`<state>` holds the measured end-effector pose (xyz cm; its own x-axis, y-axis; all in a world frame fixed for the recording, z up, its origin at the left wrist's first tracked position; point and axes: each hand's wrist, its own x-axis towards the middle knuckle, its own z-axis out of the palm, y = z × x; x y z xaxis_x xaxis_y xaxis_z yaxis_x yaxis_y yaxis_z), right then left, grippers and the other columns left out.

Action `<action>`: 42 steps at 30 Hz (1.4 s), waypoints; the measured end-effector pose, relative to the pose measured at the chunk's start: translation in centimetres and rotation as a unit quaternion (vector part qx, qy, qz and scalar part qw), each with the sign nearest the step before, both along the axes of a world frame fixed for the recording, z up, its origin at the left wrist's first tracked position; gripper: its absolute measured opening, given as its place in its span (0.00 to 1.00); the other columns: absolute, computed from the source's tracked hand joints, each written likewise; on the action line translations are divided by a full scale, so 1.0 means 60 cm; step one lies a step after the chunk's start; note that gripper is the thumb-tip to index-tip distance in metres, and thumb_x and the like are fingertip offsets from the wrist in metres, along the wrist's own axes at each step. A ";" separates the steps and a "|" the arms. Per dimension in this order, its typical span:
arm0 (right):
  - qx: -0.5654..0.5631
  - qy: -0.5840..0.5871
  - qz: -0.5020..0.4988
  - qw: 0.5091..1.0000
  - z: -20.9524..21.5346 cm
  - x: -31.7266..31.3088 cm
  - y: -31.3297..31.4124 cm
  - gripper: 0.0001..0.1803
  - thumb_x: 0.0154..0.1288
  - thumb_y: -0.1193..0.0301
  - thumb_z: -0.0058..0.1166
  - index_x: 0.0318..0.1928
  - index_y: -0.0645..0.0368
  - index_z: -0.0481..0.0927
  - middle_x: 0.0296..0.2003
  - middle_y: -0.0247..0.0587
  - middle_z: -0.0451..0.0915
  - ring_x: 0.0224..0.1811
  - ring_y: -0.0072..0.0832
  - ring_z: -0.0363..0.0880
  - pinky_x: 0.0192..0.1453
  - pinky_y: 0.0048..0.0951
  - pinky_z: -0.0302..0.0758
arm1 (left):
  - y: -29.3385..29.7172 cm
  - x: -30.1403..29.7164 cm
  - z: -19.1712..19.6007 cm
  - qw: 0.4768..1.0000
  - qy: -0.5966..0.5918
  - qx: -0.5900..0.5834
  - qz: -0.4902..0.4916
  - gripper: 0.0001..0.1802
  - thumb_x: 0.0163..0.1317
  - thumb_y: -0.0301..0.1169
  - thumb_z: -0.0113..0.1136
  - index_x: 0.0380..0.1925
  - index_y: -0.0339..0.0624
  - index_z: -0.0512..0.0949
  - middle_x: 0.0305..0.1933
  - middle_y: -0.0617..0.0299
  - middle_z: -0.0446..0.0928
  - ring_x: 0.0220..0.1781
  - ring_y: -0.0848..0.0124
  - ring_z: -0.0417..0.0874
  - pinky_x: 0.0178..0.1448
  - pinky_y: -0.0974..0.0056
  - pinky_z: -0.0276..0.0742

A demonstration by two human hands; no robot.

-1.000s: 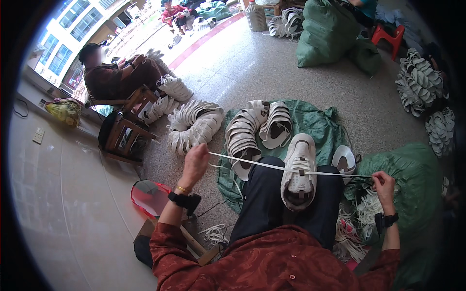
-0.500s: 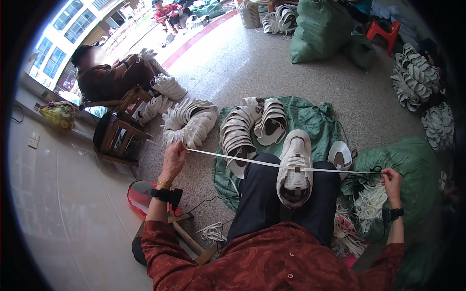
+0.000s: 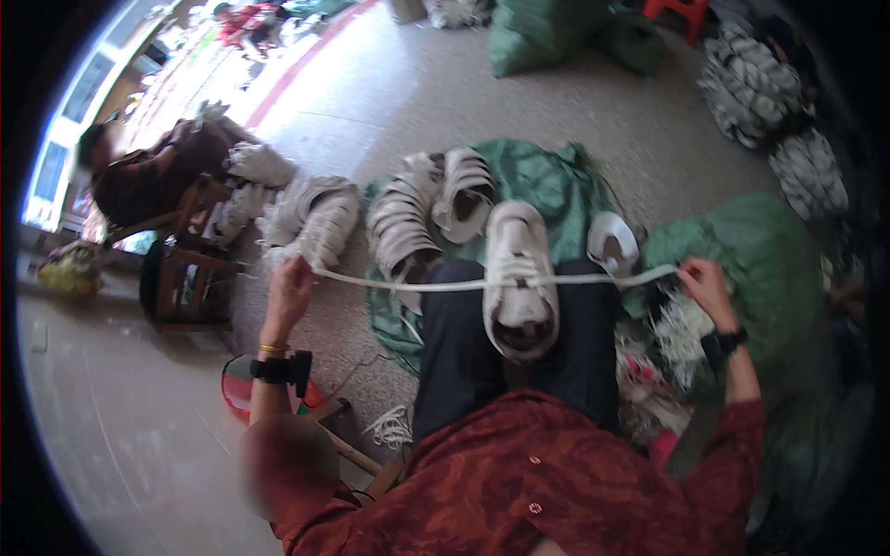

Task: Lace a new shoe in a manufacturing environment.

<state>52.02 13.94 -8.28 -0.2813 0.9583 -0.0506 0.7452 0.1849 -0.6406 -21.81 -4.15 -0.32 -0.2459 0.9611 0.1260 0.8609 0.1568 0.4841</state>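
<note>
From my remote seat I look through the left head camera, worn on the person's head. It faces steeply down and forward over the red shirt (image 3: 575,445), nearest at the lower edge. The left hand (image 3: 291,285), right hand (image 3: 707,285) and shoe (image 3: 521,306) sit farther out, mid-view. The floor (image 3: 371,102) stretches beyond; fisheye bending curves the wall (image 3: 111,389) at left.

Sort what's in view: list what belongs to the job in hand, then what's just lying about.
Job in hand:
white shoelace, held by left hand and right hand
white sneaker, which it crosses
loose white laces, probably spares
nested white shoe uppers, probably

Lying about, it seems:
red stool
yellow bag
</note>
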 end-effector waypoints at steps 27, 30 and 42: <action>-0.316 0.399 0.043 0.860 0.106 -0.366 -0.099 0.06 0.71 0.74 0.61 0.44 0.63 0.80 0.37 0.35 0.83 0.38 0.21 0.86 0.45 0.22 0.85 | 0.048 0.343 -0.001 0.810 -0.534 -0.226 -0.088 0.08 0.70 0.31 0.64 0.33 0.42 0.75 0.31 0.65 0.81 0.33 0.80 0.80 0.37 0.74 0.75; -0.292 0.414 0.050 0.860 0.107 -0.388 -0.101 0.04 0.70 0.78 0.59 0.42 0.65 0.80 0.36 0.36 0.83 0.39 0.22 0.87 0.45 0.24 0.86 | 0.050 0.350 -0.008 0.794 -0.571 -0.191 -0.087 0.08 0.70 0.30 0.63 0.34 0.41 0.75 0.34 0.63 0.82 0.36 0.78 0.83 0.40 0.72 0.80; -0.169 0.344 0.065 0.921 0.088 -0.414 -0.103 0.04 0.66 0.79 0.62 0.37 0.64 0.79 0.32 0.34 0.85 0.37 0.20 0.87 0.43 0.23 0.85 | 0.047 0.368 -0.031 0.773 -0.616 -0.122 -0.092 0.06 0.70 0.25 0.62 0.36 0.39 0.74 0.40 0.58 0.83 0.41 0.73 0.85 0.46 0.68 0.85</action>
